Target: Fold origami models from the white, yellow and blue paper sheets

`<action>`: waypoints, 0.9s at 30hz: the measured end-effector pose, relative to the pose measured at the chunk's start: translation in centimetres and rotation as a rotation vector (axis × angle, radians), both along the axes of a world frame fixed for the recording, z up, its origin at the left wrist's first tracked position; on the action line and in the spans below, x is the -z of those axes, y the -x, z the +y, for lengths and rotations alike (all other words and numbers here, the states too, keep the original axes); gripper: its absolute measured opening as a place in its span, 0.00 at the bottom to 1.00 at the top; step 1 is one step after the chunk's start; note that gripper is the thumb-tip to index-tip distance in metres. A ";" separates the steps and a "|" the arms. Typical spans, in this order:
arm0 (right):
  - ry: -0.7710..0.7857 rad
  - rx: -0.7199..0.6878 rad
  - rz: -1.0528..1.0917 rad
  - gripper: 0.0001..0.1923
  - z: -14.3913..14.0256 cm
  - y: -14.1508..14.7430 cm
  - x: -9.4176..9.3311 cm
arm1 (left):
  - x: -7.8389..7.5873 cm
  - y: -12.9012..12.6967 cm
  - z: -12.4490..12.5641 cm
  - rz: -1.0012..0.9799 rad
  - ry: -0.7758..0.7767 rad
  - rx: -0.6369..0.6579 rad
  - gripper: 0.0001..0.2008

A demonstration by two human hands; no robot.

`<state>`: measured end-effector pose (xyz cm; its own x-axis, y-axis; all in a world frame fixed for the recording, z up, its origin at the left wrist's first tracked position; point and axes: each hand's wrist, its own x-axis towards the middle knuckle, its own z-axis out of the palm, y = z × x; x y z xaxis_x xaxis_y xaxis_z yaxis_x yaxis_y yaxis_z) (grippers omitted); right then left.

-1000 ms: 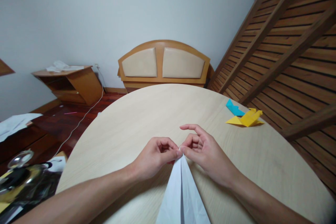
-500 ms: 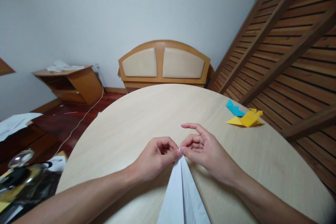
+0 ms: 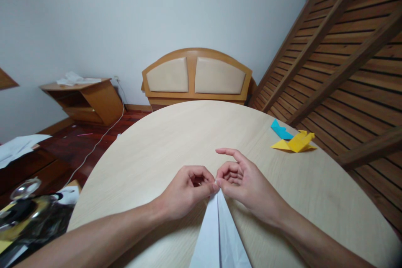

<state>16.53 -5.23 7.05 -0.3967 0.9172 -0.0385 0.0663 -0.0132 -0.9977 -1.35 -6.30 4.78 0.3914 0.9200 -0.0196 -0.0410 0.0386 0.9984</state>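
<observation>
White, wrinkly ppr tri. [image 3: 210, 234]

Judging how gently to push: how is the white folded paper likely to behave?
Thin-looking, the white folded paper is probably very light. Wrinkles on its right flap suggest it creases easily. The long slit between its two flaps suggests they may spread apart if pushed.

Left hand [image 3: 190, 190], right hand [image 3: 253, 186] pinching just beside each other.
</observation>
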 end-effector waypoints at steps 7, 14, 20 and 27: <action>0.013 -0.030 -0.004 0.38 -0.1 -0.3 -0.3 | 0.2 0.0 -0.2 -0.013 -0.006 0.009 0.13; 0.025 -0.047 0.022 0.39 0.1 -0.4 -0.2 | -0.1 -0.1 -0.2 -0.043 -0.008 0.008 0.15; 0.041 -0.023 -0.007 0.42 0.1 -0.2 -0.3 | 0.2 -0.3 -0.2 0.001 -0.011 0.009 0.18; 0.068 -0.038 -0.015 0.36 0.6 -0.6 -0.1 | 0.3 -0.4 -0.2 0.004 0.023 -0.033 0.18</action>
